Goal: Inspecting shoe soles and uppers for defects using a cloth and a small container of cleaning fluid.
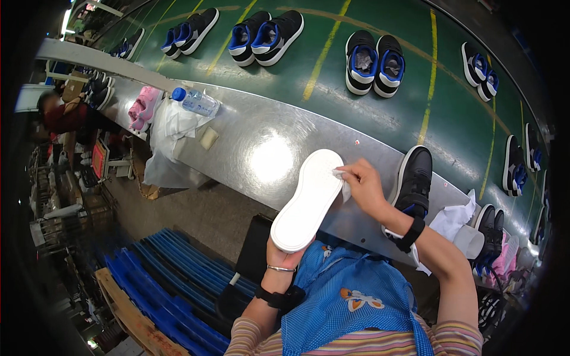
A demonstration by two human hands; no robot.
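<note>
A shoe with its white sole [307,199] turned up toward me is in my left hand [285,256], gripped at the heel end. At the edge of the sole's upper end, my right hand [362,184] pinches a small white cloth or tissue [347,191] between thumb and fingers. The shoe's upper is hidden beneath the sole. Right of my right hand, a black shoe [414,178] with a strap stands on the metal ledge [261,130].
Pairs of black, blue-lined shoes [267,38] stand on the green belt [332,71] with yellow lines. On the ledge are a water bottle [196,102], pink shoes [144,108] and a yellowish block [209,137]. Blue slatted plastic [172,279] lies lower left. Another person [65,113] is at far left.
</note>
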